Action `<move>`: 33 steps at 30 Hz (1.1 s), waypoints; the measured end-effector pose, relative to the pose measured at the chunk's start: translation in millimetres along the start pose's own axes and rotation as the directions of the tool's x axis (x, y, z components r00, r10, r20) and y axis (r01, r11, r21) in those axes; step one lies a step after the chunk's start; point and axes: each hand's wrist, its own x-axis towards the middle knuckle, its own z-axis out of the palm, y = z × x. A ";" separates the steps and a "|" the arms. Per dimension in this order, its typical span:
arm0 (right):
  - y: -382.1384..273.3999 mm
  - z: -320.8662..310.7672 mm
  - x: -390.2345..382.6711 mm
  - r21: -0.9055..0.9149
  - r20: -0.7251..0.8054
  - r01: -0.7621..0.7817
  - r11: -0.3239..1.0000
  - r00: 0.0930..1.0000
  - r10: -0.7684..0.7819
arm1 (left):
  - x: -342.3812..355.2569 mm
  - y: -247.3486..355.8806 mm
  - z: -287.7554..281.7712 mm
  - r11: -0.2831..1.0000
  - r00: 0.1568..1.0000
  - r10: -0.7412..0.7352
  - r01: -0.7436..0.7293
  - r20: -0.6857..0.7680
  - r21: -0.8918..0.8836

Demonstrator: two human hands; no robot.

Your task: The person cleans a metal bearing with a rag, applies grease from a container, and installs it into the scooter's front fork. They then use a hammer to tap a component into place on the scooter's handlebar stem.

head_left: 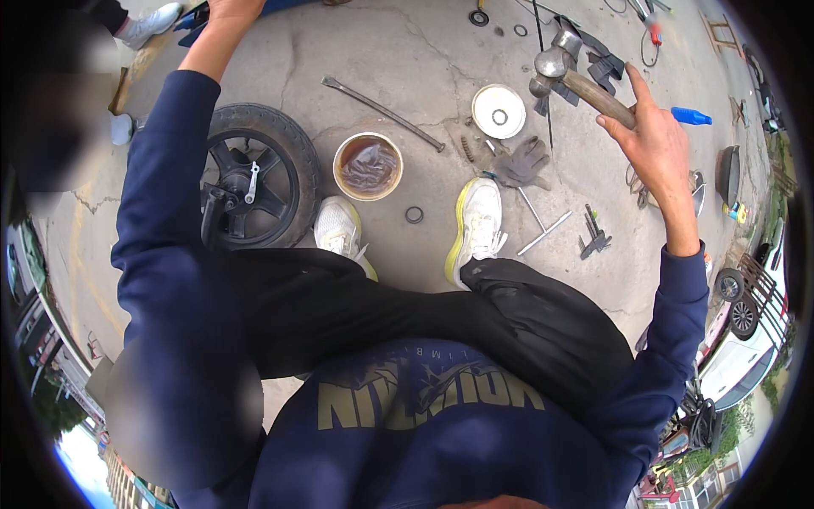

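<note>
My right hand (657, 140) is wrapped round the wooden handle of a ball-peen hammer (593, 92), its index finger stretched out along one side. The steel hammer head points to the far left, raised above the ground. My left hand (237, 7) reaches to the top edge of the view, near something blue (284, 5); its fingers are cut off by the edge. Below my left arm lies a black motorbike wheel (264, 170) with its tyre, spokes and a silver lever at the hub. Next to it stands a tub (368, 165) of brown liquid holding a dark, crumpled piece.
A long metal bar (381, 112), a white lid (498, 111) with a ring on it, grey gloves (521, 163), a T-handle wrench (543, 225), a black ring (414, 215) and a blue bottle (691, 116) lie on the concrete. Another person's shoe (151, 25) is at far left.
</note>
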 end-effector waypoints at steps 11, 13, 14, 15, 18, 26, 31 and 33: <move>107.8 140.4 -114.5 0.458 0.698 -0.674 0.580 0.677 0.234 | -251.7 120.8 31.7 0.721 0.264 0.581 -0.607 0.770 -0.336; 126.0 162.9 -122.9 0.463 0.790 -0.772 0.435 0.582 0.192 | -263.9 147.2 28.8 0.749 -0.106 0.482 -0.464 0.870 -0.472; 129.6 169.3 -126.0 0.450 0.833 -0.816 0.362 0.530 0.160 | -273.0 157.0 18.9 0.775 -0.297 0.422 -0.372 0.857 -0.511; 133.2 177.3 -125.6 0.418 0.854 -0.848 0.326 0.489 0.176 | -287.1 161.9 7.7 0.777 -0.382 0.391 -0.351 0.838 -0.522; 146.9 205.2 -124.4 0.359 0.857 -0.832 0.423 0.473 0.204 | -356.7 163.2 -25.7 0.795 -0.497 0.314 -0.327 0.809 -0.510; 174.4 237.5 -120.5 0.125 0.708 -0.360 0.925 0.685 0.171 | -458.2 127.1 -49.4 0.669 -0.196 0.614 -0.385 0.765 -0.636; 159.7 267.2 -133.5 -0.021 0.581 -0.287 0.958 0.776 0.245 | -453.2 113.8 -48.8 0.622 -0.165 0.688 -0.368 0.707 -0.691; 156.5 274.2 -134.0 -0.068 0.480 -0.242 0.968 0.842 0.245 | -421.9 134.2 -38.1 0.689 -0.236 0.620 -0.291 0.748 -0.663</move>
